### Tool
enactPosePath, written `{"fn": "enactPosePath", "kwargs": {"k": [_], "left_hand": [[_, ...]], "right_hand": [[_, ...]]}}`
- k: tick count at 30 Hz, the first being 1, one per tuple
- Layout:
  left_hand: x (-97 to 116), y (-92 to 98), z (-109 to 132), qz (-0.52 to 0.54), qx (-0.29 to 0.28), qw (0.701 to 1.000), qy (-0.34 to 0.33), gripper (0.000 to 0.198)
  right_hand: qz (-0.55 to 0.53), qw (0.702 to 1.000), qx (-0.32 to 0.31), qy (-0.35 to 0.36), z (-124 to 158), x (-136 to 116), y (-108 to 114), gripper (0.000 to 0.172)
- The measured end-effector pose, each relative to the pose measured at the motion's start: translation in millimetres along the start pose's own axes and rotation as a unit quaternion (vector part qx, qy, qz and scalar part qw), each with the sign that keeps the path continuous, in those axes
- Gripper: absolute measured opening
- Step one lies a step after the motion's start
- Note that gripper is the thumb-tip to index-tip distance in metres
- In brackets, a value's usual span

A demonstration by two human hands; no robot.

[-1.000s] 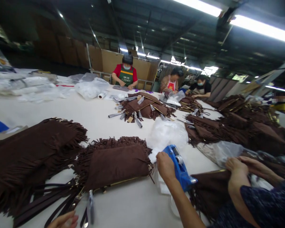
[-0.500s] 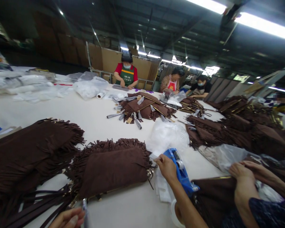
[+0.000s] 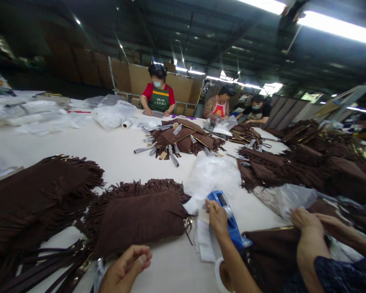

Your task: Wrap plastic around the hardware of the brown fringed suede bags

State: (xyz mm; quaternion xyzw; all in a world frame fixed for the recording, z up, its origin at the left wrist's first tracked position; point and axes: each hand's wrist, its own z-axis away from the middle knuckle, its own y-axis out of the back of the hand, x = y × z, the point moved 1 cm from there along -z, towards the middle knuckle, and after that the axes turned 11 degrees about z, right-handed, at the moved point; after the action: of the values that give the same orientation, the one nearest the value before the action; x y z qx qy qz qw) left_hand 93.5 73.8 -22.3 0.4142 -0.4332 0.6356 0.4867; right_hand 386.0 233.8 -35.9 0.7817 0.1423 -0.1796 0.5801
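Observation:
My left hand (image 3: 123, 269) is at the bottom edge with its fingers curled together, just in front of a brown fringed suede bag (image 3: 138, 219) and next to a grey wrapped strap end (image 3: 98, 276). Whatever it pinches is hidden. My right hand (image 3: 217, 216) lies along the left side of a blue tape dispenser (image 3: 230, 221), fingers bent around its front end near a white plastic bag (image 3: 212, 175). White paper slips (image 3: 203, 242) lie under my right forearm.
A co-worker's two hands (image 3: 305, 221) press on a brown bag (image 3: 273, 248) at my right. More fringed bags are piled at left (image 3: 33, 199), centre (image 3: 183, 140) and right (image 3: 311, 167). Three people work at the far side of the white table (image 3: 110, 150). A tape roll (image 3: 221, 274) sits beside my arm.
My left hand has come up and right from the bottom edge toward the bag's front. My right hand stayed on the dispenser, sliding a little toward me.

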Motion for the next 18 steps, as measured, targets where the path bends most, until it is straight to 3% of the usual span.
{"fn": "enactPosePath", "kwargs": {"k": [2, 4, 6, 8, 10, 12, 15, 18], "left_hand": [[1, -4.1, -5, -0.062, -0.003, 0.997, -0.042, 0.035], [7, -10.9, -9, -0.129, -0.029, 0.985, -0.111, 0.038], [17, -21.6, -11, -0.169, -0.084, 0.964, -0.186, 0.052], [25, -33.4, -10, -0.171, -0.162, 0.948, -0.212, 0.064], [26, -40.5, -8, -0.128, -0.22, 0.953, -0.167, 0.058], [18, -38.2, -5, -0.042, -0.221, 0.97, -0.091, 0.034], [-3, -15.9, 4, 0.085, -0.151, 0.985, 0.01, 0.014], [-20, 16.7, 21, 0.121, -0.085, 0.987, 0.064, 0.018]], "right_hand": [[0.019, 0.999, 0.041, 0.021, 16, -13, 9, 0.044], [0.025, 0.994, 0.042, 0.102, 39, -35, 17, 0.038], [-0.008, 0.983, -0.011, 0.186, 67, -61, 25, 0.035], [-0.078, 0.971, -0.098, 0.202, 90, -84, 35, 0.033], [-0.148, 0.959, -0.172, 0.168, 103, -100, 45, 0.033], [-0.199, 0.952, -0.207, 0.108, 104, -105, 50, 0.033], [-0.27, 0.935, -0.228, -0.003, 95, -104, 42, 0.036], [-0.353, 0.877, -0.323, -0.04, 99, -109, 22, 0.033]]}}
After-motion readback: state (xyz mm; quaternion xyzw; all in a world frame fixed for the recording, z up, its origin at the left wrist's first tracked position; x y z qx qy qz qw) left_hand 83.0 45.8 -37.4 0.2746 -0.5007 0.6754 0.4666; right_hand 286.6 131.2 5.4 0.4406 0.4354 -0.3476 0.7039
